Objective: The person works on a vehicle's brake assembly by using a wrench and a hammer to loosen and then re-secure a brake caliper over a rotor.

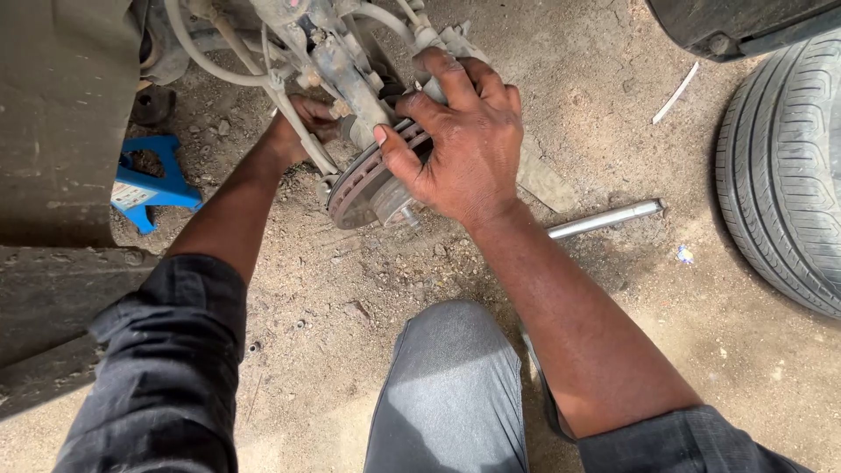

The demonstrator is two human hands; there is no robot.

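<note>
The right hand point(469, 144) is lying over the top and outer face of the brake disc point(359, 188). Its fingers point(455, 83) are spreading and curling over the grey caliper point(438, 52), which is sitting just beyond the fingertips, against the disc's upper edge. The thumb point(396, 151) is pressing on the disc's rim, on the near side of the fingers. So the caliper is lying under and ahead of the right fingertips, and the disc is lying below the palm, with its flat face turning toward the camera and down to the left.

The left hand point(307, 118) is reaching in from the other side, behind the disc, and is showing only in part. Its fingers are curling round something among the suspension parts point(337, 61), near a pale hose point(280, 92), but what they are gripping cannot be told. Both hands are bracketing the disc, the right one in front and above, the left one behind. The right is the one that is touching the caliper.

Off to the right of the right wrist, a metal bar point(604, 219) is lying on the dirt ground point(613, 131), well apart from the fingers. A tyre point(788, 175) is lying farther right, and a blue jack stand point(149, 180) is standing left of the left forearm.
</note>
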